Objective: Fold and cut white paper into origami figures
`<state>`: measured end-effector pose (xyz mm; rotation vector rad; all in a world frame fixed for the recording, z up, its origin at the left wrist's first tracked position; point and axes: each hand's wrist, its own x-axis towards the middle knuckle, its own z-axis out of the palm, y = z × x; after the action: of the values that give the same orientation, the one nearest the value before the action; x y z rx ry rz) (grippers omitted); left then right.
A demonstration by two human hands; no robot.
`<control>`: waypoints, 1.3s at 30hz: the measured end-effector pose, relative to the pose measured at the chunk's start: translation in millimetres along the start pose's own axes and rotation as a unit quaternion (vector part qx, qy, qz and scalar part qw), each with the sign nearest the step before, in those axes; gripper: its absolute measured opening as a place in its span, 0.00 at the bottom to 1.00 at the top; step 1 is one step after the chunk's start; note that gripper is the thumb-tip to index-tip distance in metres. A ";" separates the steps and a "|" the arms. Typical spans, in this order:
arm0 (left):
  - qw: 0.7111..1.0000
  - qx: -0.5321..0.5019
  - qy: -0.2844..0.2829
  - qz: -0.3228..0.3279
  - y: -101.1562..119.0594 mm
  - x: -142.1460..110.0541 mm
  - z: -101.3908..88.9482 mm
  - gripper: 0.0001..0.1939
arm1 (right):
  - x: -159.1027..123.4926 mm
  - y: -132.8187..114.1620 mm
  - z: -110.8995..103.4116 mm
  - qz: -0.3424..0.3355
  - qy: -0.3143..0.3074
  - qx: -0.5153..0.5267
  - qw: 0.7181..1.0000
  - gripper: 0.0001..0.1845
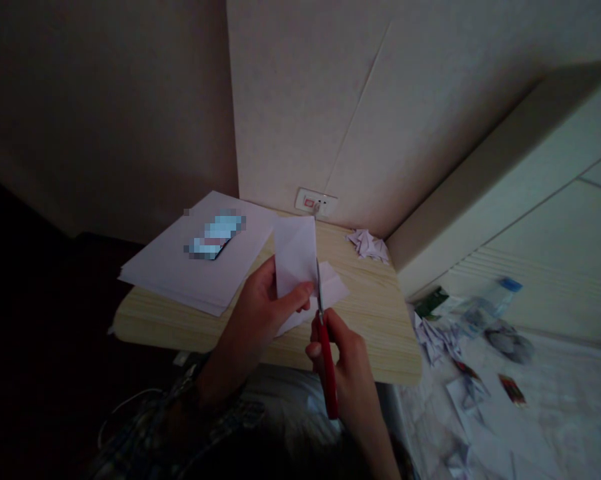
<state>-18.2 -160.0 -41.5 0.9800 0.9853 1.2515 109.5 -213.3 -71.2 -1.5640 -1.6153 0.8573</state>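
Note:
My left hand [267, 310] pinches a folded sheet of white paper [295, 250] upright above the small wooden table, thumb across its lower part. In my right hand [347, 353] is a pair of scissors [327, 363] with red handles, its fingers wrapped round the grips. The metal blades point away from me and lie along the right edge of the folded paper; whether they are cutting into it I cannot tell. Behind and below the blades another piece of white paper [334, 283] lies on the tabletop [375, 320].
A stack of white paper [180, 287] bears a phone [215, 237] at the table's left. Crumpled or folded paper pieces [367, 245] sit at the back right corner. A wall socket [316, 202] is behind. On the right are a plastic bottle [487, 307] and scattered papers [505, 420].

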 end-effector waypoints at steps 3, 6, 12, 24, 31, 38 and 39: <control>1.000 0.001 0.001 0.001 -0.2 -1.1 0.0 0.07 | 0.7 0.5 1.2 -0.006 0.026 -0.008 1.000 0.28; 1.000 -0.002 -0.002 0.003 0.0 -1.4 1.0 0.07 | -0.2 3.2 3.6 -0.004 0.005 0.045 0.999 0.30; 1.000 -0.017 -0.020 0.015 1.9 1.7 2.8 0.12 | 6.2 18.8 2.4 -0.014 0.004 0.103 0.995 0.32; 0.997 0.031 -0.044 0.049 -10.5 8.0 -11.9 0.15 | 52.5 93.4 -15.0 0.111 0.130 -0.269 0.948 0.16; 0.991 0.107 -0.076 0.036 -9.7 7.0 -15.8 0.04 | 63.6 102.0 -22.9 0.110 0.154 -0.245 0.951 0.17; 0.969 0.186 -0.159 -0.030 -6.3 -1.7 -19.4 0.09 | 43.3 49.6 -43.5 -0.077 0.071 0.025 0.994 0.22; 0.966 0.192 -0.167 -0.034 -5.8 -3.0 -19.5 0.10 | 38.8 39.8 -44.9 -0.117 0.060 0.108 0.985 0.22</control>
<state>-35.4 -162.5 -52.5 1.3947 0.9998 0.8137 168.3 -173.7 -79.9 -1.2244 -1.5289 0.7671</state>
